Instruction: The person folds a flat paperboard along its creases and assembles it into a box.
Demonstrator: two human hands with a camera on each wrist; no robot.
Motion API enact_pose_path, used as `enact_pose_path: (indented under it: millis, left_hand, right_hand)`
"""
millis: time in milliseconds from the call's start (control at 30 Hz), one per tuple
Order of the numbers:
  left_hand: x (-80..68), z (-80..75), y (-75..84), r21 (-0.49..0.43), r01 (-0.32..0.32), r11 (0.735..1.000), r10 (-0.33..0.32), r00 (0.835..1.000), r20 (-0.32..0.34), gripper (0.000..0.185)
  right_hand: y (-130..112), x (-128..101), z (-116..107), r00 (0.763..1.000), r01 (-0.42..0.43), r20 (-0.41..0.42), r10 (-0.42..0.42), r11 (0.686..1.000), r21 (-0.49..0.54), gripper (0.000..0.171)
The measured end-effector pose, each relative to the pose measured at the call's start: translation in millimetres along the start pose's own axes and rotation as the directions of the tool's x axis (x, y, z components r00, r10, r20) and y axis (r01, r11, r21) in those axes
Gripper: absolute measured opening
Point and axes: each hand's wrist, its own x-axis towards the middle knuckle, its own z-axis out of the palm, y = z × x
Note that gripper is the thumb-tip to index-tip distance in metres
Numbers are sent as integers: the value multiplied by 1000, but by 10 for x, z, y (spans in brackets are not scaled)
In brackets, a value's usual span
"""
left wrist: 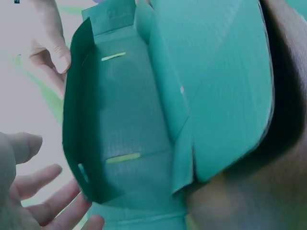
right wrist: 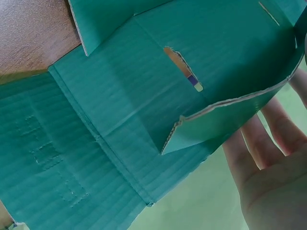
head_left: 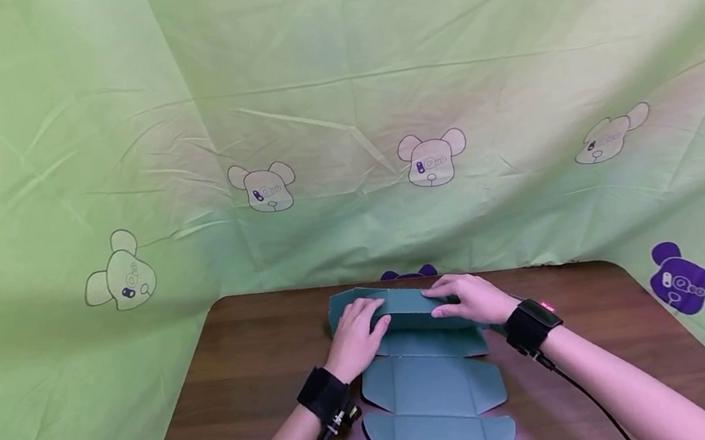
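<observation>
A teal cardboard box blank [head_left: 433, 385] lies on the brown table [head_left: 247, 385]; its near panels and rounded flaps are flat. Its far part [head_left: 405, 308] is folded up into a long raised wall. My left hand [head_left: 358, 336] rests on the left end of that wall and my right hand [head_left: 472, 299] on the right end, both with fingers laid over it. In the left wrist view, straight spread fingers [left wrist: 43, 211] sit beside the box's inside [left wrist: 124, 124], which has two slots. In the right wrist view, the flat palm and fingers [right wrist: 273, 177] lie behind the raised panel [right wrist: 144, 96].
A wrinkled green cloth [head_left: 336, 102] printed with bear heads hangs behind and to both sides of the table. Black bands are on both wrists, and a cable [head_left: 587, 397] runs back from the right one. Bare wood [head_left: 612, 334] shows left and right of the box.
</observation>
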Motion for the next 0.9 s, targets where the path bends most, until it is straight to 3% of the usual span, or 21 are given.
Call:
enact_pose_path:
  millis: [267,367,500,600,700,800,900]
  left_hand:
    - [-52,149,68,-43,74,996,-73,997,20,47]
    - [-74,152,86,-156,123,980,-115,991,64,51]
    - [-58,143,73,-389,217,895,-163,972,168,58]
    - [-56,145,42,-481,264,836,-178,960,217,62]
    - [-80,139,-3,-470,275,839,-196,958,211,58]
    - [-99,128,-66,-372,302,878,-253,952,174,52]
    - [-115,117,-126,-272,339,900,-309,939,149,51]
  right_hand:
    - [-44,-14,2,999,18,-35,-19,1000,-21,48]
    - [-54,-20,-3,999,22,-23,-22,1000,-20,49]
    - [-54,2,-13,1000,24,-17,-24,999,-26,49]
    - [-62,16,-2,999,23,-28,-24,999,-30,49]
    - [-84,13,26,999,11,-40,-13,999,-34,49]
    - [-112,9,52,999,-1,-54,-2,999,-43,49]
    - [-139,18,61,997,-2,-73,-2,999,-53,50]
